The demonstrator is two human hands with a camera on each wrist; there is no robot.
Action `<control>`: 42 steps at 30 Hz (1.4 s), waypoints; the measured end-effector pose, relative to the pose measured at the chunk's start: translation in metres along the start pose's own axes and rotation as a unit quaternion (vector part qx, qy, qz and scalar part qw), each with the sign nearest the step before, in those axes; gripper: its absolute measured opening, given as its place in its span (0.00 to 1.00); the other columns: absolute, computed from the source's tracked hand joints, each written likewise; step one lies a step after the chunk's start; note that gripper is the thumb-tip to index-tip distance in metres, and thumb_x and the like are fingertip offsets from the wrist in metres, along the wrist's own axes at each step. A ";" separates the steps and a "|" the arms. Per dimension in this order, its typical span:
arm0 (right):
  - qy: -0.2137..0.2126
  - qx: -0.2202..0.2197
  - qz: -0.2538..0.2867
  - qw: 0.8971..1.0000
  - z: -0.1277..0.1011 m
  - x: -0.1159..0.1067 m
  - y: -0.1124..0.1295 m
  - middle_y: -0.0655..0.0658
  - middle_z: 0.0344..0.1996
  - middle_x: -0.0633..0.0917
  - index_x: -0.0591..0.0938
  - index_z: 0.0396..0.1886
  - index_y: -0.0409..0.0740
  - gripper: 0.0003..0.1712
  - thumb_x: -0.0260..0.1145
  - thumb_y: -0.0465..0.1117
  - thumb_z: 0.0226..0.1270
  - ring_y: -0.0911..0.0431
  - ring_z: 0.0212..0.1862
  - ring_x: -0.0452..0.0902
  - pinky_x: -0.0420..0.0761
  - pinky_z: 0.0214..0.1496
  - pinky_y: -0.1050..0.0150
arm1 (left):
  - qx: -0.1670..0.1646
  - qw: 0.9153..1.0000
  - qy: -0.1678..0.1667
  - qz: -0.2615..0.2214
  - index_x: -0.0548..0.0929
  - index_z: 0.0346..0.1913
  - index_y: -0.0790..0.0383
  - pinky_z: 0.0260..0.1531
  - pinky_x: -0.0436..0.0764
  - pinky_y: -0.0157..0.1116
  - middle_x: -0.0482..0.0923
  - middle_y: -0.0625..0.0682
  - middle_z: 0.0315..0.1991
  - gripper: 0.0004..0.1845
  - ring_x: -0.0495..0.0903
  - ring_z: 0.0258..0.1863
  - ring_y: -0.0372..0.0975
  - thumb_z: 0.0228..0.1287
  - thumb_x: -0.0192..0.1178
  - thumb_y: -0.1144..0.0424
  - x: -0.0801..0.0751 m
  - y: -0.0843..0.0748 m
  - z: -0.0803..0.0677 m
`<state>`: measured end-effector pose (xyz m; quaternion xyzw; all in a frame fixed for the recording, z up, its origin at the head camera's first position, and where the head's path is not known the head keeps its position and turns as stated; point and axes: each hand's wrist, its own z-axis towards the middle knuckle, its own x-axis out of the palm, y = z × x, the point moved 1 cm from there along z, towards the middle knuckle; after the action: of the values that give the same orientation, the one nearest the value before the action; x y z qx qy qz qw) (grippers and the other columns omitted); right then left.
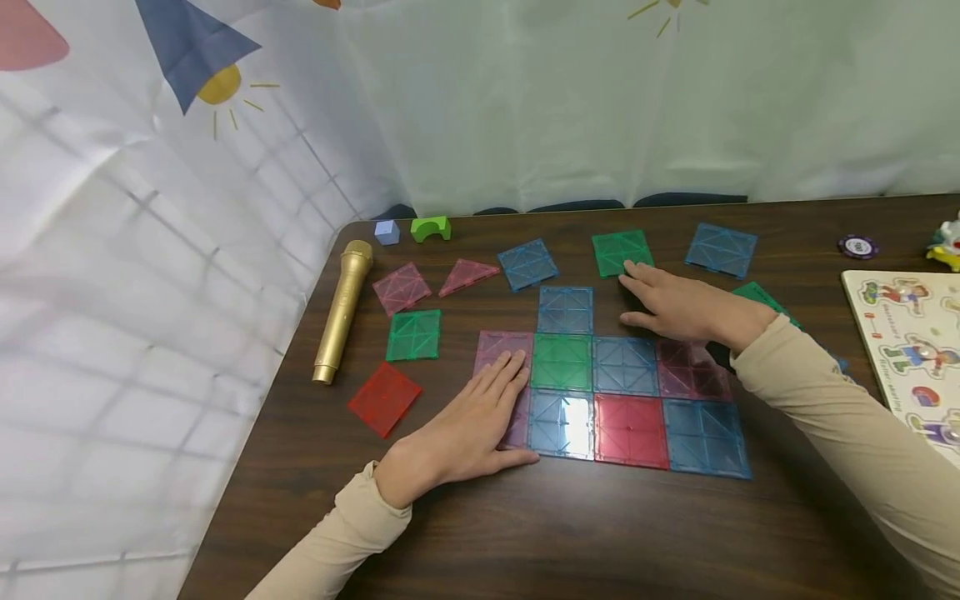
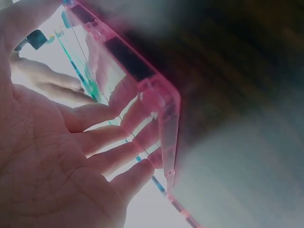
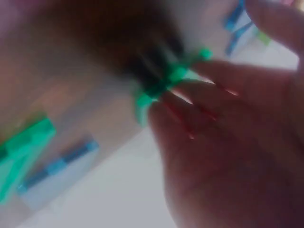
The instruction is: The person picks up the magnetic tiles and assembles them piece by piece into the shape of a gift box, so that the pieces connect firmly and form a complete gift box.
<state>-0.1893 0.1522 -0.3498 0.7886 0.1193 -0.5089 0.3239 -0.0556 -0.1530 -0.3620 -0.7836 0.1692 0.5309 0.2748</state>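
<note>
Translucent square tiles (image 1: 562,362) lie edge to edge in a block on the table (image 1: 570,533), with a blue tile (image 1: 566,310) joining its far side. The left hand (image 1: 459,429) rests over the pinkish tiles (image 1: 498,342) at the block's left end, hiding much of them; its fingers are straight and only slightly apart, the thumb spread away. The right hand (image 1: 678,302) reaches past the block with straight fingers, their tips at the near right corner of a loose green tile (image 1: 617,250) and covering that corner; whether they press on it I cannot tell, as the right wrist view is badly blurred. Much of the left wrist view's right side is dark and smeared too.

Glare whitens part of a blue tile in the near row. Beyond the right sleeve (image 1: 817,408), another green tile (image 1: 759,293) is partly covered, and only a sliver of something blue shows. A picture board (image 1: 885,333) and a toy figure (image 1: 951,242) are cut off at the right edge.
</note>
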 end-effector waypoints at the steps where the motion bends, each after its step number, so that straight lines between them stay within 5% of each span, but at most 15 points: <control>1: -0.004 -0.005 -0.009 1.000 -0.005 0.003 0.001 0.24 0.80 0.52 0.59 0.79 0.24 0.41 0.60 0.48 0.83 0.29 0.80 0.48 0.58 0.76 0.32 | -0.001 1.000 0.001 0.000 0.50 0.83 0.70 0.80 0.48 0.51 0.41 0.61 0.85 0.55 0.39 0.84 0.52 0.71 0.61 0.34 0.000 0.000 0.000; 9: -0.053 -0.068 -0.019 0.996 -0.031 0.012 0.015 0.29 0.74 0.70 0.72 0.75 0.32 0.35 0.65 0.50 0.79 0.32 0.73 0.66 0.73 0.67 0.33 | 0.001 1.000 -0.001 -0.004 0.50 0.83 0.69 0.80 0.48 0.51 0.42 0.61 0.85 0.56 0.38 0.84 0.52 0.71 0.61 0.34 0.001 0.001 0.000; 26: -0.042 -0.060 -0.019 0.997 -0.034 0.038 0.022 0.29 0.81 0.56 0.62 0.81 0.33 0.44 0.66 0.53 0.78 0.31 0.81 0.49 0.69 0.69 0.32 | 0.002 1.000 -0.009 -0.011 0.48 0.84 0.68 0.80 0.47 0.51 0.40 0.60 0.85 0.56 0.37 0.84 0.51 0.71 0.61 0.33 0.004 0.003 0.000; 33: -0.022 -0.049 -0.004 0.999 -0.036 0.039 0.026 0.29 0.82 0.51 0.58 0.82 0.33 0.55 0.66 0.65 0.73 0.31 0.82 0.44 0.65 0.72 0.31 | -0.002 1.000 0.001 -0.020 0.49 0.84 0.67 0.80 0.48 0.51 0.41 0.60 0.85 0.55 0.38 0.84 0.51 0.71 0.59 0.33 0.001 0.003 0.001; 42: -0.028 -0.048 -0.014 0.998 -0.038 0.042 0.028 0.29 0.83 0.49 0.56 0.83 0.34 0.58 0.67 0.67 0.70 0.32 0.82 0.42 0.66 0.72 0.32 | -0.013 0.999 -0.004 -0.041 0.49 0.83 0.70 0.80 0.49 0.49 0.44 0.63 0.85 0.54 0.43 0.84 0.52 0.74 0.58 0.35 -0.015 0.016 0.031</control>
<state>-0.1282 0.1493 -0.3657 0.7558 0.1452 -0.5291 0.3573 -0.0929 -0.1468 -0.3608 -0.7913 0.1285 0.5243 0.2871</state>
